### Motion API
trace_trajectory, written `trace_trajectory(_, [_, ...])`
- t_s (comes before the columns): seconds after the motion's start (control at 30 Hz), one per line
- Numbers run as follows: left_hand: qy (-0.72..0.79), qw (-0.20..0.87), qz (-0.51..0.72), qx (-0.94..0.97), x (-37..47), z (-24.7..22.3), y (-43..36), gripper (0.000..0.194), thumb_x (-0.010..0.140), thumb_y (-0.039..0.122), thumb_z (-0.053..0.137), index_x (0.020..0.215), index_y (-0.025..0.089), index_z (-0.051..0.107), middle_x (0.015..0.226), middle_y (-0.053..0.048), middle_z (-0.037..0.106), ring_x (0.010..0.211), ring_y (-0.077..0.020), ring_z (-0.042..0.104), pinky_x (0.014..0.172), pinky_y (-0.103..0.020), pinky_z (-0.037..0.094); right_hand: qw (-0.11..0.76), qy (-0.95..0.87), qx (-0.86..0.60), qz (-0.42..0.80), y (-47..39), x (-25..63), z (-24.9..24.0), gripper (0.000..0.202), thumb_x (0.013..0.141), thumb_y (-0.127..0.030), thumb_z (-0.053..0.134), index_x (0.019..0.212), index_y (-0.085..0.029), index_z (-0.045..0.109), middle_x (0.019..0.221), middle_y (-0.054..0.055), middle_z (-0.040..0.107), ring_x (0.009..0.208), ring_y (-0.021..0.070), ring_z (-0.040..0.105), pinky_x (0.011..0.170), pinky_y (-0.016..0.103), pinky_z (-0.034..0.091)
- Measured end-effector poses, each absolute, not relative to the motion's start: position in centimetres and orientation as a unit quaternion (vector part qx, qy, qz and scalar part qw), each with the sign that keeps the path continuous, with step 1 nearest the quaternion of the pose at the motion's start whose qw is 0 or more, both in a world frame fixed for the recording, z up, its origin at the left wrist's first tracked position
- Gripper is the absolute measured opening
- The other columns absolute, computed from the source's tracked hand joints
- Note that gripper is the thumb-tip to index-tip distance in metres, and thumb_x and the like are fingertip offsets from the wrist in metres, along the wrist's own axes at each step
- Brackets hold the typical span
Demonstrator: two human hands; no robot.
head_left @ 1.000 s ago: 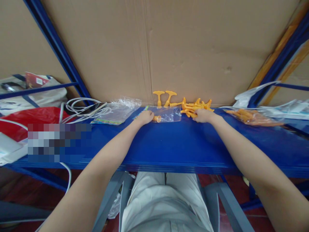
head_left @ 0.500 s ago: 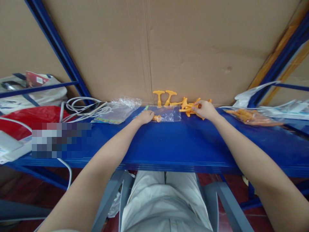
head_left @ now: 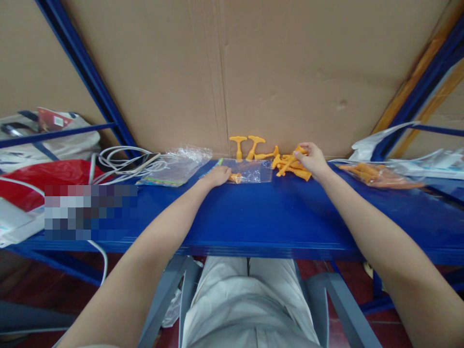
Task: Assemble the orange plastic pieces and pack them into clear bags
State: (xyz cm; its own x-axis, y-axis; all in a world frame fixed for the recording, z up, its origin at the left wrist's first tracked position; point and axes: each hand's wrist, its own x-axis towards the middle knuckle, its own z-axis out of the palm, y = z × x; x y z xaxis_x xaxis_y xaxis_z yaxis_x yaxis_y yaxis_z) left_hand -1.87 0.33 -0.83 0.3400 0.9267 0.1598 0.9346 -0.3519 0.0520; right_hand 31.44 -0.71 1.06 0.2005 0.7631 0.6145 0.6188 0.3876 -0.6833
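Observation:
My left hand is closed at the left end of a clear plastic bag lying on the blue shelf. An orange handle end sticks out beside its fingers; the rest of that piece is hidden. My right hand grips the handle end of an orange plastic toy hammer, held slanting over a pile of similar toy hammers. Two more, a toy hammer and its neighbour, lean head-up against the cardboard at the back.
More clear bags and white coiled cable lie to the left, near a red bag. On the right is a bag of orange pieces. Blue posts and a cardboard wall frame the shelf.
My right hand has turned and risen slightly, lifting a toy hammer so it slants above the pile, and the pile has shifted. My left hand stays in place.

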Motion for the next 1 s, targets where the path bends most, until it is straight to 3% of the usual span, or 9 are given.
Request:
trace_trajectory(0.23, [-0.565,0.031,-0.066,-0.822,-1.9,-0.7,0.4,0.05,0.098,0.025,0.019,0.109,0.011,0.065,0.128,-0.014,0.065,0.122,-0.0237,0.058,0.103,-0.032,0.043,0.638,-0.539,-0.525,0.166,-1.6,30.4,2.7,0.028,0.078,-0.029,0.061,0.105,-0.024,0.056,0.094,0.004,0.064,0.067,0.0158,0.062,0.06,0.032,0.054])
trace_trajectory(0.37, [-0.569,0.03,-0.067,-0.819,-1.9,-0.6,0.3,0.049,0.098,0.027,0.02,0.108,0.013,0.066,0.126,-0.013,0.066,0.121,-0.0234,0.059,0.103,-0.032,0.043,0.604,-0.541,-0.537,0.233,-2.6,29.1,2.6,0.026,0.078,-0.026,0.059,0.104,-0.022,0.056,0.093,0.004,0.067,0.068,0.0164,0.066,0.065,0.033,0.057])
trace_trajectory(0.5, [-0.562,0.02,-0.063,-0.824,-2.1,-0.4,0.1,0.048,0.097,0.027,0.02,0.105,0.013,0.066,0.125,-0.012,0.067,0.119,-0.024,0.059,0.102,-0.032,0.043,0.544,-0.56,-0.54,0.314,-3.9,27.2,2.2,0.014,0.076,-0.017,0.06,0.089,-0.021,0.054,0.078,0.002,0.067,0.068,0.0165,0.069,0.07,0.032,0.059])
trace_trajectory(0.67, [-0.538,-0.012,-0.073,-0.84,-2.3,0.0,0.0,0.045,0.096,0.027,0.024,0.104,0.016,0.066,0.124,-0.009,0.068,0.117,-0.0224,0.06,0.102,-0.031,0.044,0.51,-0.587,-0.503,0.377,-5.2,25.3,1.6,0.017,0.076,-0.01,0.063,0.082,-0.02,0.05,0.074,0.002,0.068,0.067,0.0159,0.07,0.073,0.034,0.06])
trace_trajectory(0.83, [-0.539,-0.062,-0.068,-0.837,-2.2,0.2,0.3,0.047,0.094,0.027,0.027,0.122,0.015,0.062,0.142,-0.009,0.057,0.132,-0.0214,0.051,0.113,-0.031,0.034,0.438,-0.662,-0.503,0.342,-5.6,24.3,0.3,0.015,0.077,-0.011,0.065,0.087,-0.018,0.056,0.083,0.005,0.071,0.077,0.0164,0.07,0.079,0.034,0.058])
trace_trajectory(1.0, [-0.534,-0.122,-0.061,-0.835,-2.5,0.2,0.8,0.059,0.092,0.033,0.031,0.145,0.012,0.043,0.158,-0.012,0.034,0.146,-0.0196,0.032,0.118,-0.03,0.023,0.271,-0.813,-0.5,0.129,-5.9,24.1,-0.3,0.013,0.079,-0.015,0.064,0.092,-0.016,0.066,0.095,0.009,0.073,0.091,0.0234,0.069,0.087,0.038,0.053])
